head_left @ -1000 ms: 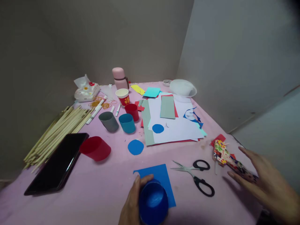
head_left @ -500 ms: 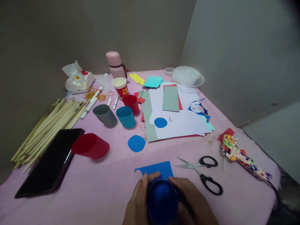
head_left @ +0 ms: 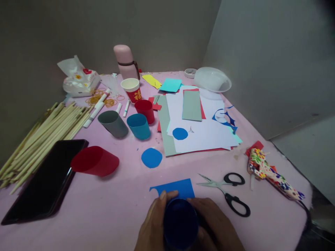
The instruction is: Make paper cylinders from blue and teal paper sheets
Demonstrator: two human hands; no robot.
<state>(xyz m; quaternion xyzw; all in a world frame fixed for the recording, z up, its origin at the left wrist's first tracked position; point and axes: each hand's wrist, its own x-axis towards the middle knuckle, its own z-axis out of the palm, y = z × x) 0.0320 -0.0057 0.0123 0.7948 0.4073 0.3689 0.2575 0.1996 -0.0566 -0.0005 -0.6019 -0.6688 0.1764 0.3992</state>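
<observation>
Both my left hand (head_left: 154, 223) and my right hand (head_left: 218, 223) are wrapped round a dark blue paper tube (head_left: 181, 223), one on each side. Its round opening faces me, and its lower end is hidden. Under the tube and fingertips lies a piece of blue paper (head_left: 183, 186) with a curved cut at its left corner. Scissors (head_left: 220, 186) with black handles rest half open beside my right hand. Beyond the tube, one blue paper disc (head_left: 151, 158) lies on the cloth and another blue disc (head_left: 180, 134) on white paper.
At left stand or lie a red tube (head_left: 96, 162), a grey tube (head_left: 115, 125), a teal tube (head_left: 139, 127), a black tablet (head_left: 44, 181) and wooden sticks (head_left: 44, 139). A patterned glue gun (head_left: 272, 174) lies at right. Behind are a paper cup (head_left: 133, 92), a pink flask (head_left: 127, 62) and a plastic bowl (head_left: 211, 79).
The view has shifted slightly, so the far objects sit a little higher in it. My hands stay around the blue tube, almost unmoved.
</observation>
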